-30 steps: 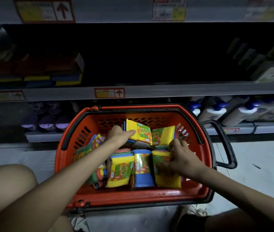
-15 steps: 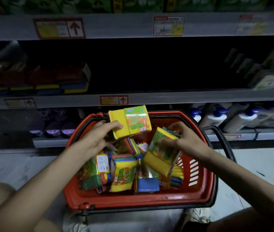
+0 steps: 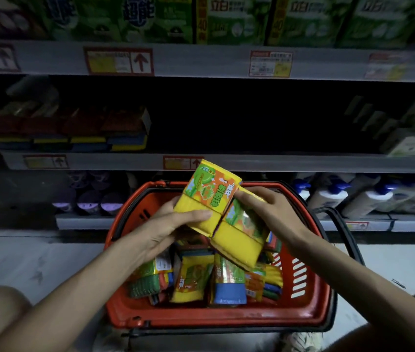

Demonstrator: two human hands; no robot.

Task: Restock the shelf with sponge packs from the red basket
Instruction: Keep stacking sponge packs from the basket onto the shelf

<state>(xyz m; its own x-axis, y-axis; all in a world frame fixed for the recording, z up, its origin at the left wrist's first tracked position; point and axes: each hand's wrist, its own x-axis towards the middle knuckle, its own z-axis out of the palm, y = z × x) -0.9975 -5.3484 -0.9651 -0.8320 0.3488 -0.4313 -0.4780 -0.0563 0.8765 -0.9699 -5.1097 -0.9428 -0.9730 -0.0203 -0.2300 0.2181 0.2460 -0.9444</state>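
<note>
Sponge packs: two yellow ones are held up above the basket, touching side by side, in front of the middle shelf's edge
Shelves: the middle level is dark, with a low row of sponge stacks at its left and a wide gap beside them
Basket: red with a black handle, on the floor below the shelves; a loose jumble of yellow, blue and green packs lies inside
Left hand: closed around the upper pack, thumb across its yellow lower half
Right hand: gripping the lower pack from the right, fingers over its top edge
Change: half a second ago the two packs were apart, one in each hand; they have since come together and risen higher
</note>
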